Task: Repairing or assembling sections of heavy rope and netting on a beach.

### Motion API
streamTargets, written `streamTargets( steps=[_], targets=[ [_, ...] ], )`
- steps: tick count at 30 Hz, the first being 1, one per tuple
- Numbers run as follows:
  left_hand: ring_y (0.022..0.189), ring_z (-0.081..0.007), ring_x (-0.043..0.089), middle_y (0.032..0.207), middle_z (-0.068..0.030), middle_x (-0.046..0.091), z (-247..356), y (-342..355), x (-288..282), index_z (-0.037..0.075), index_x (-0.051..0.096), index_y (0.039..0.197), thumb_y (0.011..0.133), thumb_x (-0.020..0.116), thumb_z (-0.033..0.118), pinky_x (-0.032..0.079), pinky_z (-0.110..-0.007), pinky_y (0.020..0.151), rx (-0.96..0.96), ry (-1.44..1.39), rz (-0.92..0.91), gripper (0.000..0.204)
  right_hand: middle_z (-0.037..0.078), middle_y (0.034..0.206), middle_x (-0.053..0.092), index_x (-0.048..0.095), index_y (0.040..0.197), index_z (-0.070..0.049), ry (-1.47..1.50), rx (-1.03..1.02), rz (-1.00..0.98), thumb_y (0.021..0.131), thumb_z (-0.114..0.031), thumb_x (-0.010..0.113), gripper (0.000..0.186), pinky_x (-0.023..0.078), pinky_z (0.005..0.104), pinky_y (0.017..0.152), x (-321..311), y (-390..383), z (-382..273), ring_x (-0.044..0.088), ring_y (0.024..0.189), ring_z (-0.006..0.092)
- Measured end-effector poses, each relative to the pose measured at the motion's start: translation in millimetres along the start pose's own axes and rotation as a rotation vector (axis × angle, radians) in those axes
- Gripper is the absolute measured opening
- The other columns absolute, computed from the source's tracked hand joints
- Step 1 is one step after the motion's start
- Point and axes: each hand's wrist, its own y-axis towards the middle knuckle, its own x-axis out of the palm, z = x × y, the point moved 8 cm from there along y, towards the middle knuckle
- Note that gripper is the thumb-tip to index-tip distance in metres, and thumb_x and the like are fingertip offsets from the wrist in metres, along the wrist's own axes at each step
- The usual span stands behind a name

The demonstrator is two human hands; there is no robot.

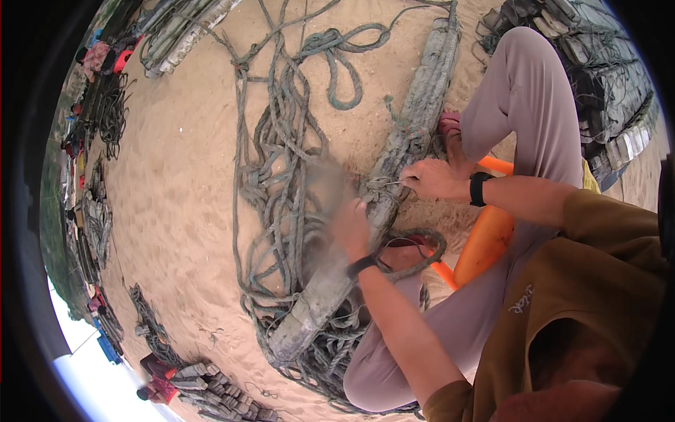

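A long, weathered grey-white beam (415, 105) lies slantwise on the sand in front of my legs, with cord wound round its middle. My right hand (430, 177) is closed in a pinch on a thin pale cord (391, 183) that runs to the beam. Over the beam's near-left side my left hand (349, 226) is smeared by motion, so its grip does not show. Tangled grey-green rope (278, 141) lies beside the beam. A rope loop (439, 246) curves between the beam and my leg, near my left wrist.
Under my bent legs is an orange plastic object (485, 243). Netting and more beams are piled (605, 91) at the upper right. Another beam stack (225, 394) and a rope heap (151, 323) lie at the lower left. Sand (169, 197) stretches beyond the rope.
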Motion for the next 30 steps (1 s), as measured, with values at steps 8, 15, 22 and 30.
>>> streamTargets(
  steps=[8,15,22,30],
  targets=[
    [0.093,-0.0311,0.064,0.108,-0.008,0.067,-6,1,5,0.013,0.069,0.103,0.092,0.054,0.035,0.049,-0.041,0.081,0.042,0.011,0.043,0.03,0.013,0.078,0.067,0.07,0.09,-0.011,-0.036,-0.075,-0.13,0.086,-0.022,0.057,0.017,0.05,0.0471,0.065,10,-8,-4,0.064,0.074,0.0347],
    [0.095,-0.0305,0.064,0.109,-0.007,0.067,-8,1,4,0.013,0.069,0.104,0.091,0.054,0.037,0.048,-0.041,0.084,0.004,-0.055,0.019,0.031,0.012,0.076,0.067,0.072,0.09,-0.01,0.14,-0.025,-0.073,0.086,-0.023,0.06,0.018,0.049,0.0462,0.065,27,0,17,0.064,0.07,0.0323],
    [0.097,-0.031,0.063,0.109,-0.0082,0.067,-7,2,5,0.012,0.069,0.106,0.09,0.055,0.036,0.048,-0.041,0.085,-0.007,-0.094,-0.007,0.031,0.01,0.069,0.066,0.072,0.089,-0.009,0.388,-0.188,-0.144,0.087,-0.024,0.059,0.02,0.047,0.0453,0.062,44,8,13,0.063,0.067,0.0316],
    [0.096,-0.0323,0.063,0.109,-0.0107,0.067,1,-1,1,0.01,0.069,0.105,0.09,0.057,0.032,0.048,-0.041,0.083,0.036,-0.065,-0.011,0.028,0.014,0.065,0.061,0.065,0.083,-0.009,-0.161,-0.428,-0.254,0.087,-0.024,0.056,0.018,0.045,0.0485,0.055,36,-13,-18,0.061,0.063,0.0359]
  ],
)
